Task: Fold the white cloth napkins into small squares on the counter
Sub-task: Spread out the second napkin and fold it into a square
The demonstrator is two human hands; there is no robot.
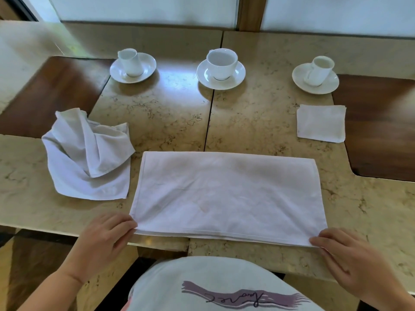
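1. My shirt (215, 286), pale with a purple brush-stroke print, fills the bottom of the view.
2. My left hand (105, 241) pinches the near left corner of the half-folded napkin (226, 196), thumb and fingers closed on the cloth edge.
3. My right hand (350, 263) holds the near right corner, fingertips pressed together on the cloth; I cannot tell whether the thumb is under it.
4. That napkin lies flat as a wide rectangle on the marble counter (258, 122), its near edge showing stacked layers at the counter's front edge.
5. To the left sits a crumpled napkin (87, 156), bunched and peaked, just beside the flat one.
6. Farther right, well apart, a small folded square (321, 123) lies flat.
7. Farthest, three white cups on saucers stand in a row: left cup (129, 62), middle cup (221, 62), right cup (318, 70).
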